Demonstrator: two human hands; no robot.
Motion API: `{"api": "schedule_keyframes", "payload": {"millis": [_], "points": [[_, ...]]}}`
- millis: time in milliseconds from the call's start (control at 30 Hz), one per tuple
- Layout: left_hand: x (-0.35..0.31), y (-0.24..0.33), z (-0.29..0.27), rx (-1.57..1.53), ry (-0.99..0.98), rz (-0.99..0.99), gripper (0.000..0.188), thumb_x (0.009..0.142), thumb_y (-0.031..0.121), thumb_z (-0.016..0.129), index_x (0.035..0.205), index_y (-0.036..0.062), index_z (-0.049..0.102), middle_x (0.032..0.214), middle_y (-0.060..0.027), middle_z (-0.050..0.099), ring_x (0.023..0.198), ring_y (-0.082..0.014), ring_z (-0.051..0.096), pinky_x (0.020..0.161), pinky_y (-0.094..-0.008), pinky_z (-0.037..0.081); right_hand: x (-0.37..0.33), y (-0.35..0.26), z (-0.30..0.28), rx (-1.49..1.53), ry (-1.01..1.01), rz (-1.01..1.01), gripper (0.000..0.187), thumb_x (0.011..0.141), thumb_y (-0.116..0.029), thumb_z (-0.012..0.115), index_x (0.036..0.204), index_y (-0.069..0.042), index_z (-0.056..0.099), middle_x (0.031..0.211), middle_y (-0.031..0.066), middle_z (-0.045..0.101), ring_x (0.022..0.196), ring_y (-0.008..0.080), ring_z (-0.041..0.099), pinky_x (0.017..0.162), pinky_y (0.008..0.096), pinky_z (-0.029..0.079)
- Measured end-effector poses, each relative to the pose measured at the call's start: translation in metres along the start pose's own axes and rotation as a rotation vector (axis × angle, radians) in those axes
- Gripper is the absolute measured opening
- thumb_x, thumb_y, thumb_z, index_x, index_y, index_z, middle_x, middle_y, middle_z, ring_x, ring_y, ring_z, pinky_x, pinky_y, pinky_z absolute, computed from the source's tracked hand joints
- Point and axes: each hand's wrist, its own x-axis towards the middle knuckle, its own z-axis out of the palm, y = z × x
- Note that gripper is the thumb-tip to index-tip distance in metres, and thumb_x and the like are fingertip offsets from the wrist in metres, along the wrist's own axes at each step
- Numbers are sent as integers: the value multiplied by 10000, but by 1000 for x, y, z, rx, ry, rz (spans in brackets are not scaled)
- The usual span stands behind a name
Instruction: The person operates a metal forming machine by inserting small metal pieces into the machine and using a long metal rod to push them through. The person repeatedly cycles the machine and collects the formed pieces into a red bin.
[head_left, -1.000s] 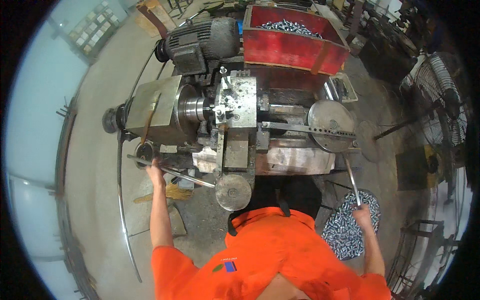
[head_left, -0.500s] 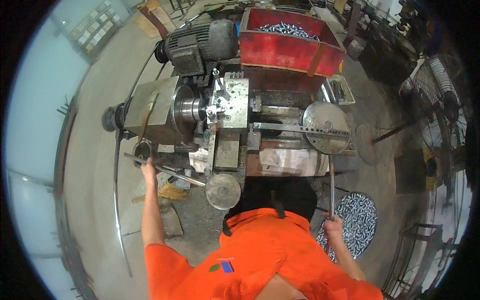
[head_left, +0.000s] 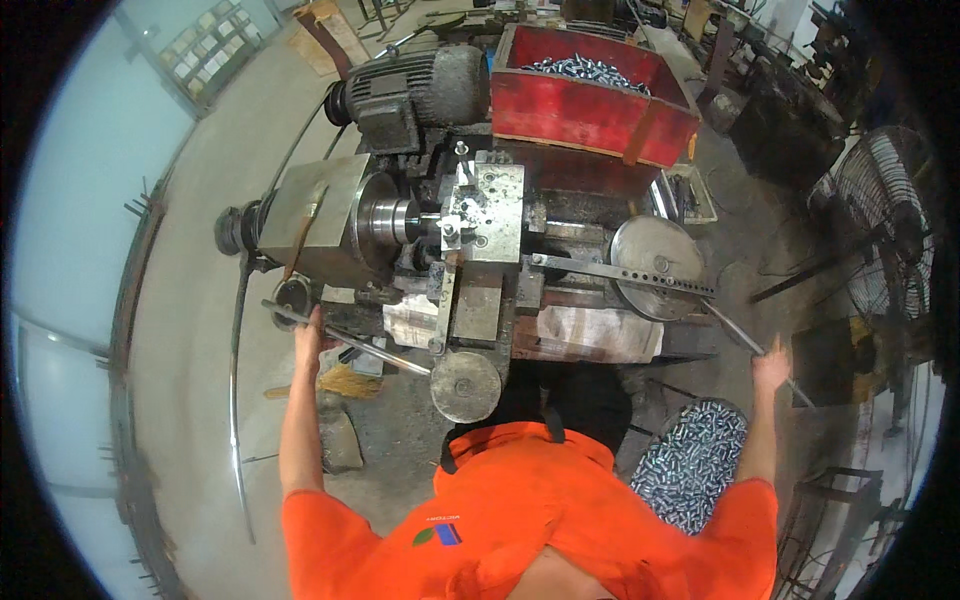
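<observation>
My left hand (head_left: pixel 311 330) is closed around a metal lever (head_left: pixel 375 350), which runs to a round weight disc (head_left: pixel 466 387) at the front of a small lathe. Out to the right, my right hand (head_left: pixel 771 366) grips a second lever (head_left: pixel 735 328). That one comes off a larger disc (head_left: pixel 657 262) linked by a perforated flat bar (head_left: pixel 620 272) to the tool slide (head_left: pixel 484 212). Left of the slide sits the spindle chuck (head_left: pixel 388 221), with a short rod bridging the gap between them.
A red bin (head_left: pixel 595 110) of small metal parts stands behind the lathe, beside a motor (head_left: pixel 415 95). Many similar parts fill a container (head_left: pixel 692 466) low on the right. A brush (head_left: pixel 305 235) lies on the headstock (head_left: pixel 305 210). A straw broom (head_left: pixel 350 381) and a fan (head_left: pixel 880 220) are nearby.
My right hand has swung outward and up to the right with its lever. The tool slide has shifted right, away from the chuck. My left hand keeps its grip.
</observation>
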Motion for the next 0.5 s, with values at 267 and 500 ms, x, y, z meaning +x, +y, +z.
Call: {"api": "schedule_keyframes", "payload": {"millis": [267,500], "points": [[33,-121,-56,641,10,131,535,830,492,576,1073,15,574,875,-149,650,764,-293,653,697,-400,494,-84,-100,-15,490,292,-267,797,580,-111,623,1341,-53,395,1354,236,387,1228,406,375,1049,443,287],[17,-158,22,1230,89,169,425,789,464,590,843,46,644,838,-184,657,819,-370,633,710,-462,499,-162,-109,12,632,-260,-224,516,584,-119,612,1091,-19,605,1130,205,579,1039,355,559,909,368,443]]}}
